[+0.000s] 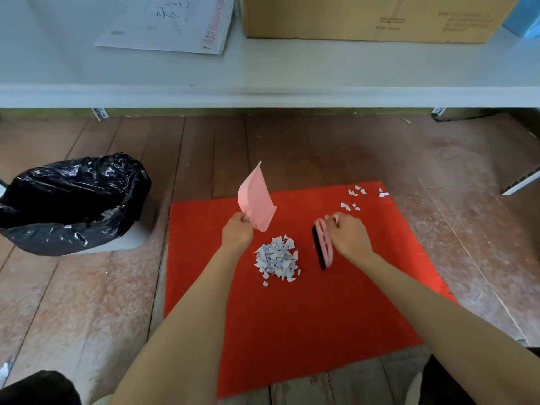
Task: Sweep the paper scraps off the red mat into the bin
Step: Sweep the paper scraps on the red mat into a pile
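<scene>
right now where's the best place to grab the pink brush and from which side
Grip the pink brush by its looped handle, coming from the right: its black bristles run down the left edge, facing the scrap pile. The right hand holds its far end that way.

Matt red cloth mat (292, 317) on worn wooden floor (73, 287); glossy black plastic bin liner (73, 194); smooth pink plastic dustpan (257, 200).

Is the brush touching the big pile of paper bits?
Apart. The head view shows a strip of bare red mat between the brush and the pile.
</scene>
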